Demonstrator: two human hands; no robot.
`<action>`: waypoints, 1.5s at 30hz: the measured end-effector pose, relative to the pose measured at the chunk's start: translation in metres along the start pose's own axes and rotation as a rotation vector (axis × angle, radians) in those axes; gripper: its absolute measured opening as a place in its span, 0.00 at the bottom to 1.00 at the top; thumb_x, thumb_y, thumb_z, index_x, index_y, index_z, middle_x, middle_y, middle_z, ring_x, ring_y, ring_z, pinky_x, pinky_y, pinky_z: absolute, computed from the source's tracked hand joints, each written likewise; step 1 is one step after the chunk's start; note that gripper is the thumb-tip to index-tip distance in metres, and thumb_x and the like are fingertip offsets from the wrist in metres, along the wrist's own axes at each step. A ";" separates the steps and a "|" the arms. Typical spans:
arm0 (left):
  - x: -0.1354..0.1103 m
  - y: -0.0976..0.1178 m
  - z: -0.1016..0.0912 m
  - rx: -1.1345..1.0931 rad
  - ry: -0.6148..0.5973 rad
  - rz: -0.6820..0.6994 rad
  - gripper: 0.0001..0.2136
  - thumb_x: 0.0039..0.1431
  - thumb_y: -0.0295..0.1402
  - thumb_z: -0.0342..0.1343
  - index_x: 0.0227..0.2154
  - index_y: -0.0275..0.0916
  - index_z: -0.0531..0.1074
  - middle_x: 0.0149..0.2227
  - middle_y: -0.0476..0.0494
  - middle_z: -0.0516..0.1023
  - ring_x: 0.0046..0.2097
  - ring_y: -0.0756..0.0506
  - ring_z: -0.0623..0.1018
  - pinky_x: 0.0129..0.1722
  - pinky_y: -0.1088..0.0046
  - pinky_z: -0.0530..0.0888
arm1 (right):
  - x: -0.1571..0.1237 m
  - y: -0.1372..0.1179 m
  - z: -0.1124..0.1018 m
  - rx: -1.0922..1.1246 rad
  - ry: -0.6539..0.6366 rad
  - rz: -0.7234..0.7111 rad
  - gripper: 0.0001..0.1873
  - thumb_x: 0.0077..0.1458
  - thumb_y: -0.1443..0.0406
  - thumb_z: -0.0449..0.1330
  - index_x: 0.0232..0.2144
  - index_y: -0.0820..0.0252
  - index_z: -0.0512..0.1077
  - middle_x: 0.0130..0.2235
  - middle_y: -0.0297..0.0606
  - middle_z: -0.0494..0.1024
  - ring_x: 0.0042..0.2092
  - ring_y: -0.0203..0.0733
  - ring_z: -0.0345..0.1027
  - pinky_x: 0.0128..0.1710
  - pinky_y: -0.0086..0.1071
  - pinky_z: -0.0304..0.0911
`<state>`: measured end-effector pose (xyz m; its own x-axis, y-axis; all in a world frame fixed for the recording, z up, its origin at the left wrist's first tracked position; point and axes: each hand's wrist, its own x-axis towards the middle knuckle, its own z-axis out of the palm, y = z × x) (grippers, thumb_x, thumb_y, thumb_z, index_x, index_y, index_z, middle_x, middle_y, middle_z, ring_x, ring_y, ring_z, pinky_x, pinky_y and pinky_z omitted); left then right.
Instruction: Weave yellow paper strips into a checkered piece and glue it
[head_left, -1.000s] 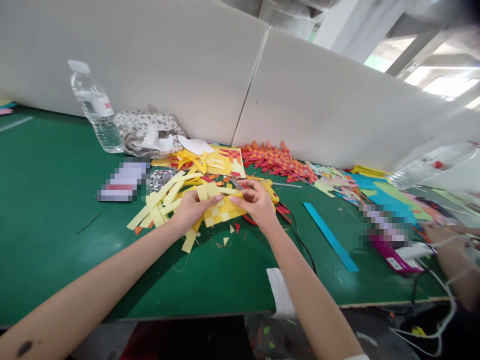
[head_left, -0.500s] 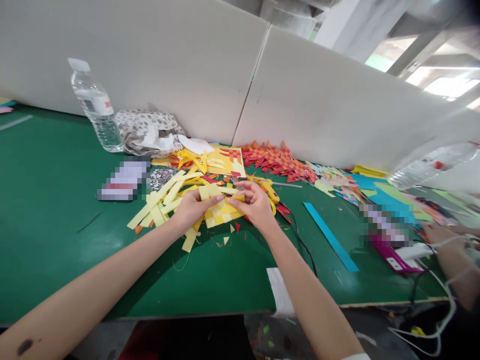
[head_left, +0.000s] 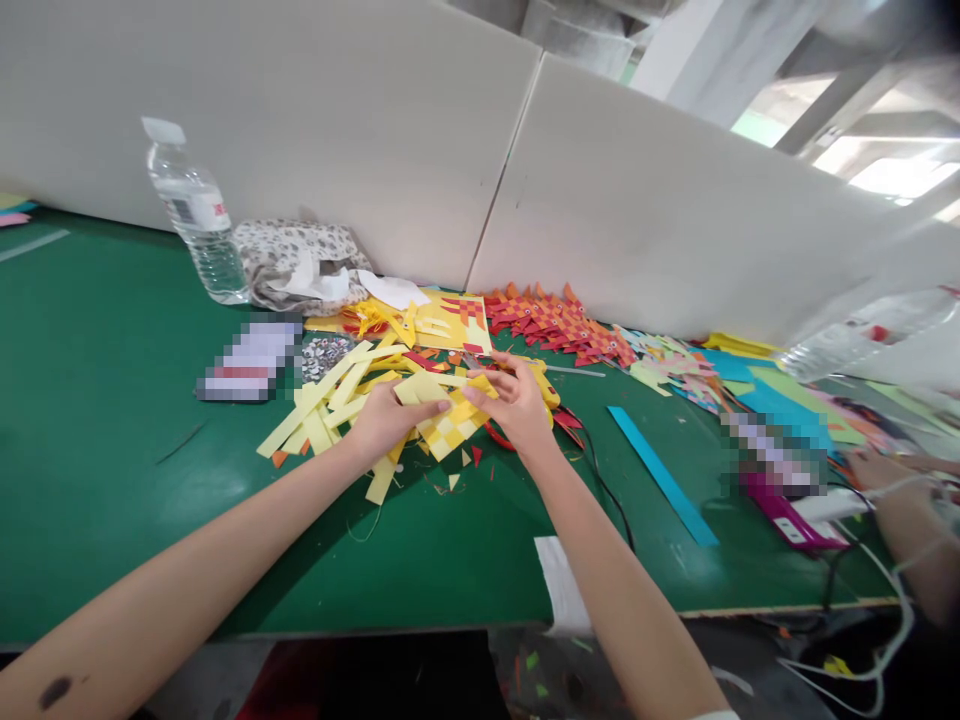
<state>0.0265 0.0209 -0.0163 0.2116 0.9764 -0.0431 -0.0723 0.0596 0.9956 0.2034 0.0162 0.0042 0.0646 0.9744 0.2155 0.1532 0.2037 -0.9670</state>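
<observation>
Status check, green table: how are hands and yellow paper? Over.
Left hand pinching checkered yellow paper at its pale end. Right hand gripping its right side. Loose pale strips heaped beside left hand; small scraps lie nearby.

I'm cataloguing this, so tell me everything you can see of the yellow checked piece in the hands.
The checked piece looks like woven paper, bright and pale yellow squares alternating, with pale strips at its upper left. It is tilted over the green table, pinched at either side by the left hand and right hand. Hands partly hide it; table contact is unclear.
</observation>
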 end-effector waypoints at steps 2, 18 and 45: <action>-0.001 0.003 0.000 -0.014 0.025 -0.006 0.14 0.39 0.38 0.65 0.31 0.36 0.75 0.31 0.43 0.80 0.29 0.44 0.78 0.27 0.71 0.75 | 0.001 0.000 -0.002 0.030 -0.019 0.105 0.36 0.31 0.62 0.70 0.44 0.55 0.60 0.36 0.36 0.77 0.38 0.41 0.72 0.41 0.37 0.66; -0.001 0.010 0.000 -0.064 0.164 0.058 0.15 0.37 0.37 0.66 0.30 0.36 0.76 0.33 0.43 0.80 0.33 0.45 0.77 0.32 0.70 0.74 | 0.003 -0.005 -0.005 0.127 -0.006 0.280 0.36 0.26 0.64 0.72 0.41 0.57 0.63 0.33 0.32 0.72 0.31 0.37 0.71 0.35 0.36 0.70; -0.001 0.007 0.001 -0.104 0.174 0.081 0.14 0.38 0.35 0.66 0.31 0.36 0.75 0.35 0.42 0.80 0.36 0.43 0.78 0.35 0.68 0.75 | -0.001 -0.009 0.002 0.213 -0.014 0.229 0.30 0.34 0.60 0.69 0.41 0.55 0.63 0.28 0.30 0.77 0.29 0.39 0.73 0.33 0.37 0.72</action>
<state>0.0266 0.0204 -0.0097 0.0303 0.9994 0.0138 -0.1840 -0.0080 0.9829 0.1999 0.0135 0.0121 0.0602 0.9981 -0.0121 -0.0741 -0.0076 -0.9972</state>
